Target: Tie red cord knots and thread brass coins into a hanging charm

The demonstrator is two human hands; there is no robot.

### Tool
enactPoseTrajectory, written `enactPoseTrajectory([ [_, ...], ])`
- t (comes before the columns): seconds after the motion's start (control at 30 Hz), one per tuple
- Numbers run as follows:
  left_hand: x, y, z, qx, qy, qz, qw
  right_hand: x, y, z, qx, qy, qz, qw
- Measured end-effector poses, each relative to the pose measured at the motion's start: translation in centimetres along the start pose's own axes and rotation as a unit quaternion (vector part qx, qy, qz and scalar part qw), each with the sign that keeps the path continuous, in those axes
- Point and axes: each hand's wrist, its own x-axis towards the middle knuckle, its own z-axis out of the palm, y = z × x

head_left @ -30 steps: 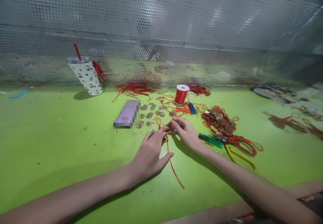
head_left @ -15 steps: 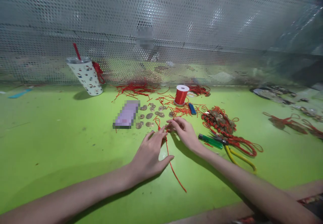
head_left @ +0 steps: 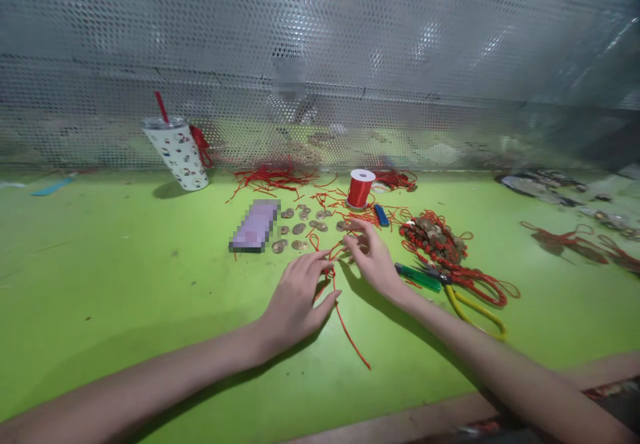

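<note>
A red cord (head_left: 345, 331) lies knotted on the green table, with a small loop above the knot and a long tail running toward me. My left hand (head_left: 300, 291) holds the cord down at the knot with its fingertips, the thumb held out apart. At the cord's upper strand, my right hand (head_left: 370, 254) has curled fingers closed around a thin part; the exact pinch is partly hidden. Several brass coins (head_left: 299, 229) lie in loose rows just beyond my hands.
A spool of red cord (head_left: 359, 189), a blue lighter (head_left: 381, 215) and cord scraps (head_left: 273, 177) lie farther back. To the right are a green lighter (head_left: 420, 278), yellow-handled scissors (head_left: 475, 311) and a heap of corded coins (head_left: 435, 237). Left stand a phone (head_left: 256, 225) and a tumbler (head_left: 180, 154).
My right hand has lifted slightly and shifted right, its fingers opening a wider red strand above the knot. My left hand stays nearly in place. The view has shifted a little.
</note>
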Motion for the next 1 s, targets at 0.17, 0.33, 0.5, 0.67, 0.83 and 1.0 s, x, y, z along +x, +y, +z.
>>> enactPoseTrajectory([
  [0.17, -0.7, 0.0, -1.5, 0.038, -0.029, -0.017, 0.999, 0.5, 0.3, -0.7, -0.063, 0.037, 0.001, 0.997],
  [0.33, -2.5, 0.0, -3.0, 0.072, -0.067, -0.042, 0.994, 0.3, -0.1, -0.6, -0.070, 0.036, -0.015, 0.997],
  [0.5, -2.9, 0.0, -3.1, 0.035, -0.088, -0.046, 0.994, -1.2, -1.9, 0.3, -0.095, -0.032, -0.097, 0.990],
  [0.67, -1.8, -0.9, -3.5, -0.081, -0.101, -0.152, 0.980, -3.5, -3.5, 1.4, -0.152, -0.153, -0.257, 0.942],
  [0.83, -1.3, -1.2, -3.9, -0.198, -0.091, -0.237, 0.947, -5.6, -3.8, 3.4, -0.239, -0.236, -0.367, 0.867],
  [1.0, -1.4, -1.5, -3.7, -0.228, -0.094, -0.243, 0.938, -6.5, -4.1, 4.0, -0.250, -0.285, -0.304, 0.874],
])
